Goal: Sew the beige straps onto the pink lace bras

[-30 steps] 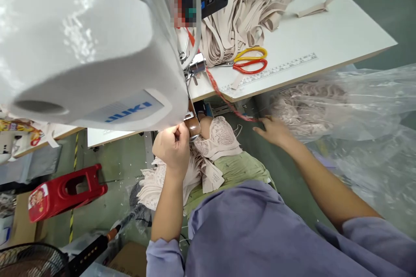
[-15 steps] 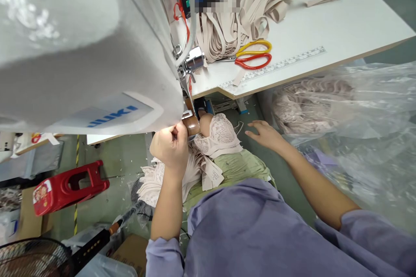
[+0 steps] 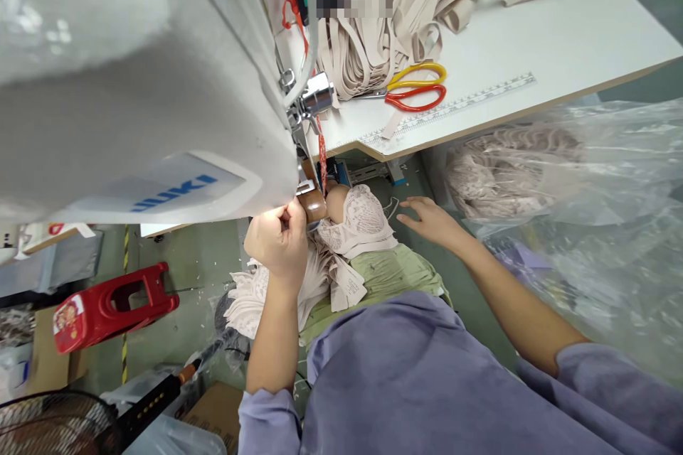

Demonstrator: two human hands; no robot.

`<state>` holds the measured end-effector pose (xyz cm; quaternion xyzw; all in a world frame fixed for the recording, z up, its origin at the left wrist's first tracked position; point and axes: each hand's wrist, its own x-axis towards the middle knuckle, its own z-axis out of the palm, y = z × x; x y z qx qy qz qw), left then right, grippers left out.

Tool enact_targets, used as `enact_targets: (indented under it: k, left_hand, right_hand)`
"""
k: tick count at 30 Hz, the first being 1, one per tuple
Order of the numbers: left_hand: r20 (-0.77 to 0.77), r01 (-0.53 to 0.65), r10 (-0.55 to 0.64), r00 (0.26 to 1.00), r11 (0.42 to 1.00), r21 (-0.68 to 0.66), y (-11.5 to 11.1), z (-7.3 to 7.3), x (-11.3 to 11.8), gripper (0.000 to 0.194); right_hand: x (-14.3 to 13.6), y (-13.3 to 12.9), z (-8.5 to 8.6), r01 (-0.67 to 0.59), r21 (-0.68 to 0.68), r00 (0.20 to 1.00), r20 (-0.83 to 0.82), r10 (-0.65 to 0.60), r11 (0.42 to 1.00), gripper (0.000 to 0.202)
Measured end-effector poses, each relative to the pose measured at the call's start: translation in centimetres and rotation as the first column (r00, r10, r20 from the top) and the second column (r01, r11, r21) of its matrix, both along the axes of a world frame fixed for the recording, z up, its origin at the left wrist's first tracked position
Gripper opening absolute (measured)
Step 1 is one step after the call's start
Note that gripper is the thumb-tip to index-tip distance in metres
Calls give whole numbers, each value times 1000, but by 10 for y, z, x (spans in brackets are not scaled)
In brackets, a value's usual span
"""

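L hand (image 3: 277, 242) pinched shut on lace piece (image 3: 358, 222) under sewing machine (image 3: 139, 106) head; R hand (image 3: 431, 220) open, empty, right of machine; step looks like positioning lace; next calls for steadying w/ R hand

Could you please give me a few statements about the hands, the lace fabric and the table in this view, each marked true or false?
1. The left hand is closed in a fist beside the lace piece under the sewing machine. True.
2. The right hand grips the scissors. False: the scissors lie untouched on the table, and the right hand is open, below the table edge.
3. A pile of beige straps lies on the table behind the scissors. True.
4. The red stool stands on the table. False: the red stool is on the floor, to the person's left.
5. A ruler strip runs along the table edge. True.
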<state>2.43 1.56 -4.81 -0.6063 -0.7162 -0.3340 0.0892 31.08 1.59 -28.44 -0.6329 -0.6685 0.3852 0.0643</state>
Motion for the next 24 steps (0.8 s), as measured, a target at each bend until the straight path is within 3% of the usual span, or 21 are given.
enact_targets:
  k: [14,17,20,24]
  left_hand:
    - [45,-27,28,999,999,-39,1,-1,-2,43]
    - [22,-18,19,1000,999,-38,0,1,-4,45]
    - [7,4,-3,1000,999,-44,2,-3,-1,47]
    - [-42,-17,14,999,998,-60,3,-8,2,49]
  right_hand:
    - [-5,-1,3,-2,-24,1000,-21,2,1000,56]
    - [-12,-2,12,1,-20,997,-72,-3,1000,53]
    - [-29,5,50,49,27,985,-167,-44,998,49]
    - [-68,22,142,47,259,950,-311,37,965,43]
